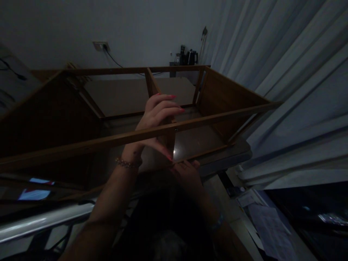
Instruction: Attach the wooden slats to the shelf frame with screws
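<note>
A brown wooden shelf frame (217, 116) lies on its side on a table, its open side facing me. My left hand (156, 114) reaches inside it and wraps round the upright middle divider (152, 85), thumb on the near side, fingers with red nails on the far side; a bracelet sits on that wrist. My right hand (187, 174) is lower, at the frame's near bottom edge, fingers curled against the wood below the divider. What it holds, if anything, is too dark to make out.
Pale curtains (285, 72) hang at the right. A kettle and small items (189, 57) stand on a surface by the far wall, with a wall socket and cable (101, 46) at the left. Papers (261, 217) lie low on the right. The table edge (231, 161) shows under the frame.
</note>
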A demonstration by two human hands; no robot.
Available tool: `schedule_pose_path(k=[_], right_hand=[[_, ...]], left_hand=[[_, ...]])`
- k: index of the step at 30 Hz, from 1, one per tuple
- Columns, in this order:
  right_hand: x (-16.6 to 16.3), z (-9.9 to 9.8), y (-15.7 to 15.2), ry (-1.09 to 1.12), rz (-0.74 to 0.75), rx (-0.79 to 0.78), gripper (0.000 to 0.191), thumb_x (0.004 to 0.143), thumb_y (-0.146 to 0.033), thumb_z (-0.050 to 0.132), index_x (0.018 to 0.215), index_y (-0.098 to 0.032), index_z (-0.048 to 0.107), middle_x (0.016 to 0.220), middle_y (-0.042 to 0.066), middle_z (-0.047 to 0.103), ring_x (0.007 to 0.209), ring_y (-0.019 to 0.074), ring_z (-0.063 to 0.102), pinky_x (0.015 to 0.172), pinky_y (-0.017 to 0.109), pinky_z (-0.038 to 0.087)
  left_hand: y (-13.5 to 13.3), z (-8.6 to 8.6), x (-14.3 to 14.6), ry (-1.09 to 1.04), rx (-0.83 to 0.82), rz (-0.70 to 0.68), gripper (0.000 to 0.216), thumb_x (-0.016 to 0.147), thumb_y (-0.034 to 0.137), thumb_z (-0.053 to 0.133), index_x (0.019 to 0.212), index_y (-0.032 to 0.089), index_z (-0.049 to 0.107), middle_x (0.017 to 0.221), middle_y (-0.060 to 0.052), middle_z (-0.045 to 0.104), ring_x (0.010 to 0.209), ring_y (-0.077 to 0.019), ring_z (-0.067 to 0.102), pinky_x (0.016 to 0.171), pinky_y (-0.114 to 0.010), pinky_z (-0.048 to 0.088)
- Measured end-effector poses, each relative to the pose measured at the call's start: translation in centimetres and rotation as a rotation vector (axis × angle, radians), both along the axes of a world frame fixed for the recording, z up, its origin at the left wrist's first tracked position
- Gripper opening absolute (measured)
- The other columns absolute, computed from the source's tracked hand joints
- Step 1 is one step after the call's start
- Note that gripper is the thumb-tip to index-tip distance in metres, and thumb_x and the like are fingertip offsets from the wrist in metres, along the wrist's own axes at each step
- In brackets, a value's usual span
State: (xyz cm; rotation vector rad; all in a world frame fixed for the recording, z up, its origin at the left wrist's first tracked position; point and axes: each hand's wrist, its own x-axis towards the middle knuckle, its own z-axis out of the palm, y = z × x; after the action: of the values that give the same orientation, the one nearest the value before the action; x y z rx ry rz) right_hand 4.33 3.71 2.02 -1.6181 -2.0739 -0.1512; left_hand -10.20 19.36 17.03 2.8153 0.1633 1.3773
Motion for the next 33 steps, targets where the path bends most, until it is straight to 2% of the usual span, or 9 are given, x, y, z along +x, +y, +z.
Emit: schedule_pose_path(k=[3,5,8,11,14,17,22,29,33], right_hand=[[0.1,0.1,0.1,-0.021,0.021,0.002,0.019,0.096,-0.032,0.051,0.083,-0.022,0.06,0.078,0.001,0.07,0.083,0.0183,0.056,0.082,0.035,0.024],[0.2,0.2,0.2,-0.027,0.034,0.014,0.018,0.096,-0.032,0.051,0.085,-0.022,0.06,0.078,0.001,0.07,0.082,0.018,0.056,0.081,0.035,0.024],[0.2,0.3,0.2,-0.028,0.037,0.03,0.017,0.095,-0.031,0.053,0.083,-0.022,0.06,0.077,0.0,0.07,0.081,0.0174,0.056,0.081,0.035,0.023],[0.3,0.4,0.2,-0.025,0.033,0.016,0.017,0.094,-0.031,0.055,0.08,-0.022,0.059,0.077,-0.001,0.07,0.081,0.0168,0.056,0.08,0.035,0.023],[0.4,0.3,0.2,-0.017,0.036,0.015,0.017,0.095,-0.03,0.053,0.081,-0.022,0.059,0.078,0.0,0.07,0.083,0.0169,0.057,0.08,0.035,0.023],[0.4,0.2,0.3,-0.024,0.036,0.039,0.02,0.096,-0.03,0.051,0.079,-0.022,0.059,0.074,0.0,0.069,0.081,0.0172,0.057,0.08,0.035,0.023],[0.5,0.2,0.4,-0.026,0.027,0.022,0.019,0.096,-0.03,0.051,0.08,-0.022,0.059,0.077,0.0,0.071,0.081,0.0173,0.058,0.078,0.035,0.024],[0.7,0.7,0.4,-0.011,0.013,-0.017,0.015,0.094,-0.034,0.055,0.084,-0.024,0.061,0.082,-0.001,0.072,0.082,0.0175,0.056,0.079,0.036,0.023],[1.0,0.7,0.3,-0.061,0.032,-0.016,0.014,0.094,-0.032,0.056,0.084,-0.023,0.061,0.082,0.0,0.071,0.082,0.0176,0.056,0.078,0.035,0.023]], left_hand=[[1.3,0.5,0.4,0.053,-0.039,0.002,0.072,0.071,0.083,0.042,0.102,0.021,0.059,0.1,-0.008,0.066,0.115,-0.0282,0.053,0.106,-0.051,0.032],[1.7,0.3,0.9,0.011,-0.04,-0.015,0.067,0.071,0.083,0.04,0.088,0.021,0.058,0.089,-0.006,0.065,0.105,-0.0271,0.058,0.102,-0.049,0.036],[1.7,-0.1,1.8,-0.111,-0.01,-0.091,0.067,0.07,0.085,0.037,0.077,0.021,0.054,0.079,-0.005,0.061,0.088,-0.0246,0.058,0.09,-0.046,0.041],[1.4,-0.3,2.5,-0.202,-0.013,-0.107,0.067,0.07,0.086,0.033,0.071,0.021,0.05,0.072,-0.003,0.057,0.078,-0.0224,0.055,0.08,-0.044,0.041],[1.3,-0.2,2.8,-0.25,-0.023,-0.11,0.064,0.074,0.084,0.031,0.067,0.022,0.046,0.066,-0.001,0.053,0.071,-0.0198,0.05,0.076,-0.042,0.038],[1.3,-0.2,2.9,-0.248,-0.036,-0.135,0.056,0.077,0.078,0.037,0.067,0.024,0.046,0.065,0.0,0.052,0.071,-0.0198,0.05,0.077,-0.042,0.038],[1.5,-0.7,3.3,-0.275,-0.054,-0.074,0.051,0.071,0.077,0.044,0.066,0.026,0.043,0.062,0.001,0.05,0.07,-0.0218,0.052,0.077,-0.043,0.039],[1.2,-0.8,3.4,-0.27,-0.082,-0.023,0.058,0.074,0.081,0.031,0.064,0.025,0.043,0.062,0.0,0.051,0.065,-0.0197,0.053,0.076,-0.044,0.044],[0.9,-0.7,3.4,-0.279,-0.092,0.005,0.06,0.073,0.082,0.029,0.063,0.025,0.041,0.06,0.0,0.048,0.067,-0.0203,0.052,0.077,-0.046,0.044]])
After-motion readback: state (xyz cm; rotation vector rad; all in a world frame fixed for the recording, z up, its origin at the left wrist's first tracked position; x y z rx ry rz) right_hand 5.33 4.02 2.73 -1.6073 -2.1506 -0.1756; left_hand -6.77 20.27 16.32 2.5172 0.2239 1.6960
